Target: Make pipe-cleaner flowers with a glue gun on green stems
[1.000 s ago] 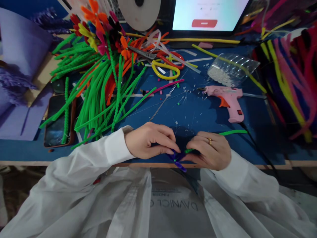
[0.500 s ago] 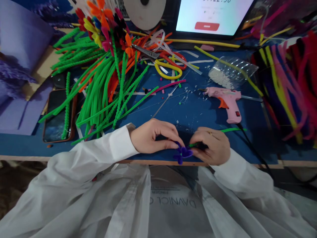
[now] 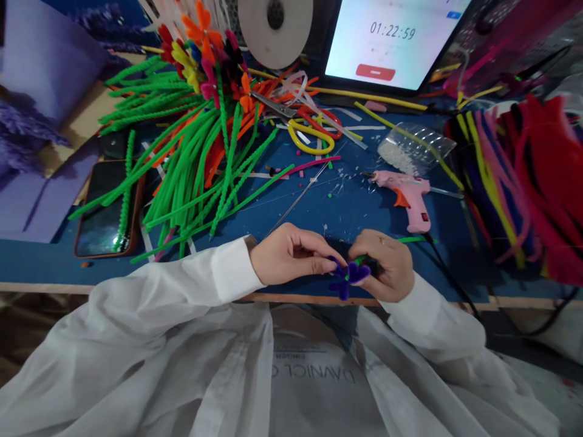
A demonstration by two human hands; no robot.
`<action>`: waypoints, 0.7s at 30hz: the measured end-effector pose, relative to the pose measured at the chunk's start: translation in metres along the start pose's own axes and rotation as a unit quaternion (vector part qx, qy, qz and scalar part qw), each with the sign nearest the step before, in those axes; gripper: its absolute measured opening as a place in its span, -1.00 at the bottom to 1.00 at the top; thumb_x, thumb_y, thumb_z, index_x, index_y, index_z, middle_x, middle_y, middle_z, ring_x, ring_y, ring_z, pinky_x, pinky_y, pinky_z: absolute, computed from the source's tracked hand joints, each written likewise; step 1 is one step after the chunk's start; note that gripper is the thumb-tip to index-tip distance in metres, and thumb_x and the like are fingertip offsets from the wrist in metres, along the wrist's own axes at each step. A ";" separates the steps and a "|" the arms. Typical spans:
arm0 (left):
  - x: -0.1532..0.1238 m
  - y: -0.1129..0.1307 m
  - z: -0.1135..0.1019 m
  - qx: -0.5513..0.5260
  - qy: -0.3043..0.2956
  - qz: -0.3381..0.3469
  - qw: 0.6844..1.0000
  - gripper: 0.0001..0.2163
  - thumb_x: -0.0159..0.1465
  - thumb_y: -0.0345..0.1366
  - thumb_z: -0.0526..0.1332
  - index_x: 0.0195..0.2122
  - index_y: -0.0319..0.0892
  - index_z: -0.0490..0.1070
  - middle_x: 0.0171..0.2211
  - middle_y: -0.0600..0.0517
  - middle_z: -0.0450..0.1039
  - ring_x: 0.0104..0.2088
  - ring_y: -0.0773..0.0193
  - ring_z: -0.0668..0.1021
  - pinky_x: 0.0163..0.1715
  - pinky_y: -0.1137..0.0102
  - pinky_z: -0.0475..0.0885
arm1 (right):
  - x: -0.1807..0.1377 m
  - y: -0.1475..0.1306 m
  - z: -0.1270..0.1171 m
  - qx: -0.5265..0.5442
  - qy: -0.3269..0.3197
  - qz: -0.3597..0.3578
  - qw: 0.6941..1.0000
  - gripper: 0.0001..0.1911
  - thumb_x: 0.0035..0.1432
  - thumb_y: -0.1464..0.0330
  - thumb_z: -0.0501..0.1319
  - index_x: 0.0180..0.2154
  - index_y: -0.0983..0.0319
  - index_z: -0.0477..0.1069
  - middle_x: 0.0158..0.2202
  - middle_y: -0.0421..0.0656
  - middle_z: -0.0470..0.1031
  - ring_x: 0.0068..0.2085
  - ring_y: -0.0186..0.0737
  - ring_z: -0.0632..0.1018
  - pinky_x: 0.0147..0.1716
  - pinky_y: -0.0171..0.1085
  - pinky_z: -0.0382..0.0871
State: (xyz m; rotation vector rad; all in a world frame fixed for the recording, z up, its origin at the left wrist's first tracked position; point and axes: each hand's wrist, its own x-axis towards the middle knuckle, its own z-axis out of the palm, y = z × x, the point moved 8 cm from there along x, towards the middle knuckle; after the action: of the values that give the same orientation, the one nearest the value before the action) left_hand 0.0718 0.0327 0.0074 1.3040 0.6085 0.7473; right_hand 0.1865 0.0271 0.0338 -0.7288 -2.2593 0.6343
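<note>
At the near edge of the blue table (image 3: 346,206) both hands meet over a small purple pipe-cleaner flower (image 3: 348,277). My left hand (image 3: 294,255) pinches its petals from the left with thumb and fingertips. My right hand (image 3: 386,264), with a ring on one finger, grips the flower's green pipe-cleaner stem (image 3: 412,240), which runs out to the right behind the knuckles. Both arms are in white sleeves.
A pile of green stems with finished coloured flowers (image 3: 200,121) lies at the left over a phone (image 3: 104,209). Scissors (image 3: 310,124), a pink glue gun (image 3: 407,191), a bag of white beads (image 3: 416,149), a timer screen (image 3: 394,39) and mixed pipe cleaners (image 3: 523,176) are around.
The purple flower has turned so its petals face up between my fingers. Both hands drew a little closer together, and the view tilted up, showing the timer.
</note>
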 end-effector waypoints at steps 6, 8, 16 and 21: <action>-0.001 0.001 0.001 0.007 0.008 0.006 1.000 -0.84 0.16 -0.34 0.27 -0.28 -0.31 0.56 -0.37 -0.10 0.53 -0.37 0.33 0.53 -0.33 0.45 0.45 | 0.001 -0.003 0.001 0.008 0.001 -0.021 1.000 -0.63 0.20 0.12 0.08 -0.50 0.24 0.30 -0.60 -0.20 0.29 -0.54 -0.34 0.28 -0.49 -0.29 0.15; -0.002 0.000 0.001 0.007 0.007 0.004 1.000 -0.84 0.16 -0.36 0.27 -0.28 -0.32 0.56 -0.37 -0.09 0.53 -0.38 0.35 0.53 -0.34 0.46 0.44 | 0.001 -0.003 0.002 0.010 -0.008 -0.023 1.000 -0.60 0.21 0.09 0.06 -0.49 0.25 0.31 -0.60 -0.20 0.30 -0.54 -0.33 0.27 -0.48 -0.28 0.14; -0.001 0.000 0.002 -0.006 0.009 -0.001 1.000 -0.86 0.15 -0.40 0.27 -0.29 -0.33 0.56 -0.38 -0.08 0.53 -0.38 0.36 0.53 -0.32 0.48 0.43 | 0.000 -0.006 0.000 -0.023 0.004 -0.046 0.999 -0.65 0.21 0.16 0.07 -0.49 0.25 0.32 -0.60 -0.19 0.28 -0.54 -0.32 0.23 -0.48 -0.26 0.11; -0.002 0.004 0.003 -0.001 -0.003 0.017 1.000 -0.86 0.15 -0.42 0.27 -0.28 -0.34 0.56 -0.36 -0.10 0.53 -0.36 0.34 0.54 -0.31 0.48 0.44 | 0.000 -0.008 -0.001 -0.027 0.009 -0.055 0.998 -0.67 0.21 0.18 0.07 -0.49 0.25 0.32 -0.59 -0.18 0.30 -0.53 -0.31 0.25 -0.48 -0.26 0.13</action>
State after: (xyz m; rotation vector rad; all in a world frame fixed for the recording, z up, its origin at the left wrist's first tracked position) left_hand 0.0728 0.0298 0.0116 1.3163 0.5823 0.7708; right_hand 0.1844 0.0210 0.0391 -0.6292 -2.2900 0.5139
